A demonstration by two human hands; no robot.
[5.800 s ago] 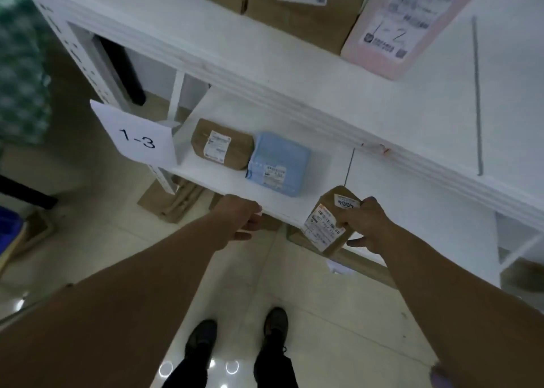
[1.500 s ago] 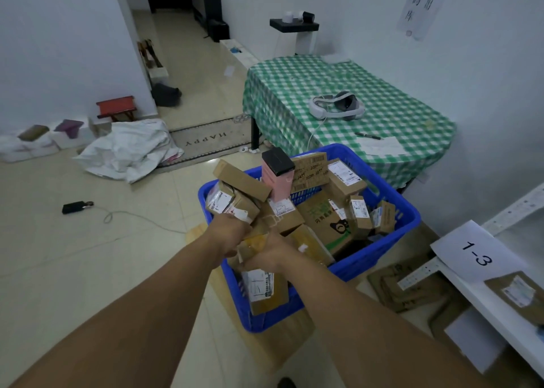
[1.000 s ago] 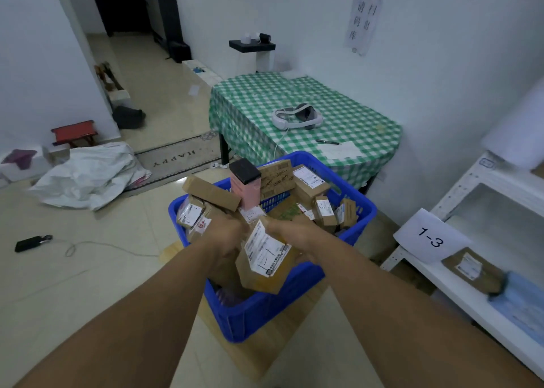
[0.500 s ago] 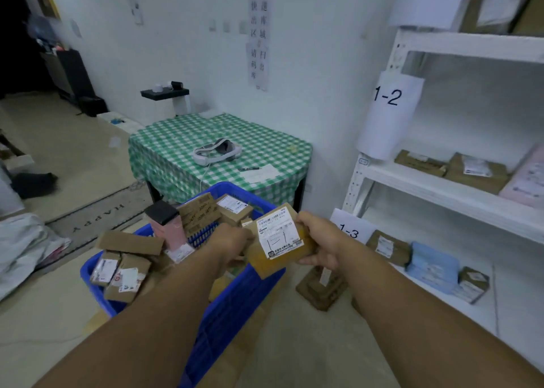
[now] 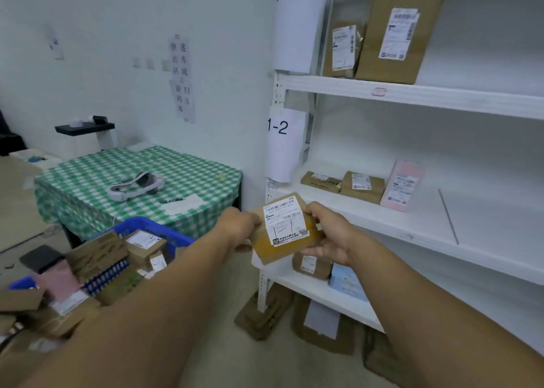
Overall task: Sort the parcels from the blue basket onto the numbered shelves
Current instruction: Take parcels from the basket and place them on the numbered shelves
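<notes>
Holding the parcel at frame centre, left hand and right hand grip its ends, fingers curled round it. Misreading the small label could send it to the wrong shelf. Half a second ago it was beside the basket; now it fronts the shelves, below the 1-2 sign.

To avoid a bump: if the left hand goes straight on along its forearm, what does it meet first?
Beyond the held parcel, the left hand would likely meet the front edge of the 1-2 shelf; depth is unclear.
</notes>
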